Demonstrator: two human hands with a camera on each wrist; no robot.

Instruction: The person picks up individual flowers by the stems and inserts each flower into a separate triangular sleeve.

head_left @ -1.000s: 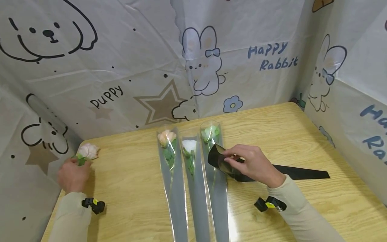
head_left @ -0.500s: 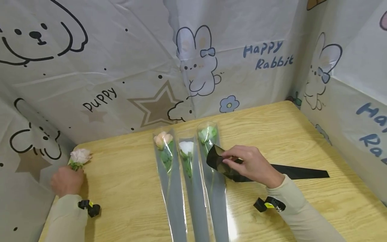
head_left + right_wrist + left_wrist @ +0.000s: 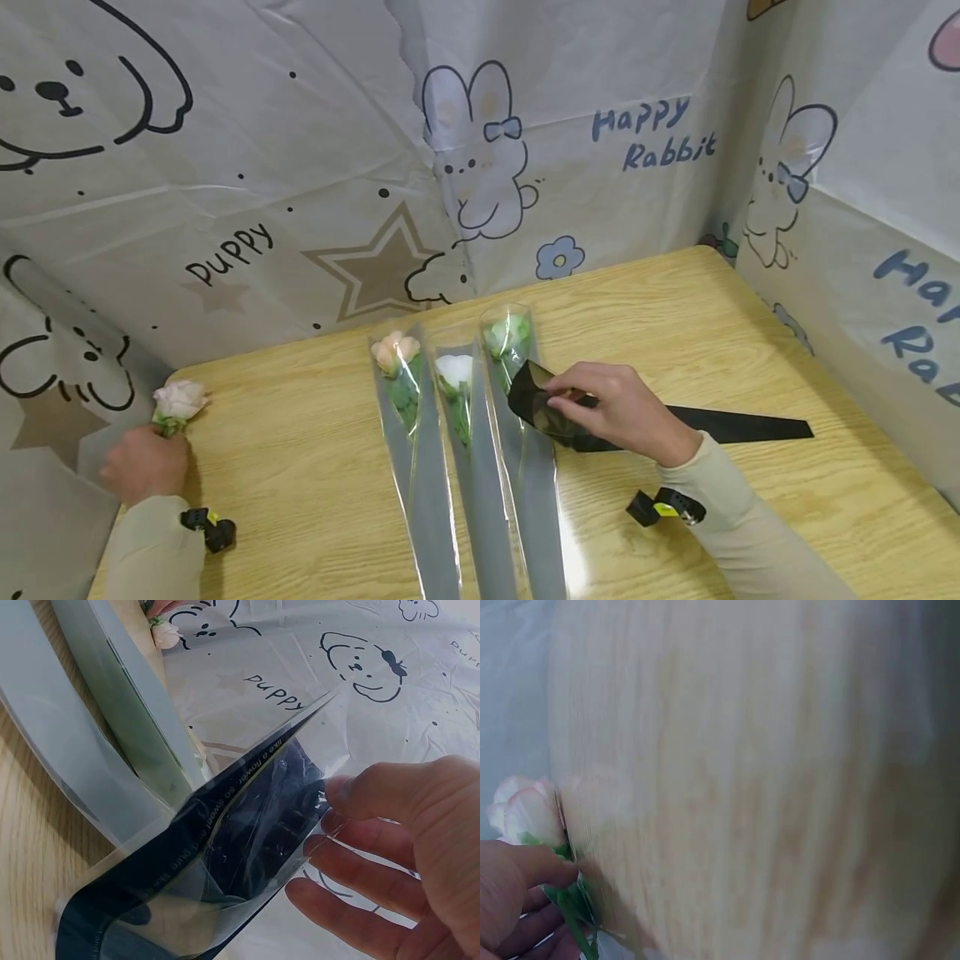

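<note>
Near the table's left edge, my left hand [image 3: 147,464] grips a pale pink artificial rose [image 3: 182,400] by the stem, just under the bloom. In the left wrist view the thumb presses on the green leaves [image 3: 559,859] and the stem hangs below. My right hand [image 3: 626,410] pinches the mouth of a black and clear flower sleeve [image 3: 738,423] between thumb and fingers. Its mouth gapes in the right wrist view, with printed lettering on the dark band [image 3: 176,847]. The sleeve's narrow end lies on the table to the right.
Left of my right hand lie three grey sleeves holding a peach flower [image 3: 395,353], a white flower [image 3: 454,369] and a green-white flower [image 3: 507,335]. The black sleeve's mouth overlaps the rightmost one. Printed white sheeting [image 3: 322,150] encloses the wooden table [image 3: 300,450] at the back and sides.
The head view has turned slightly right, so most things sit farther left. My left hand stays by the table's left edge with the rose. My right hand keeps its pinch on the sleeve.
</note>
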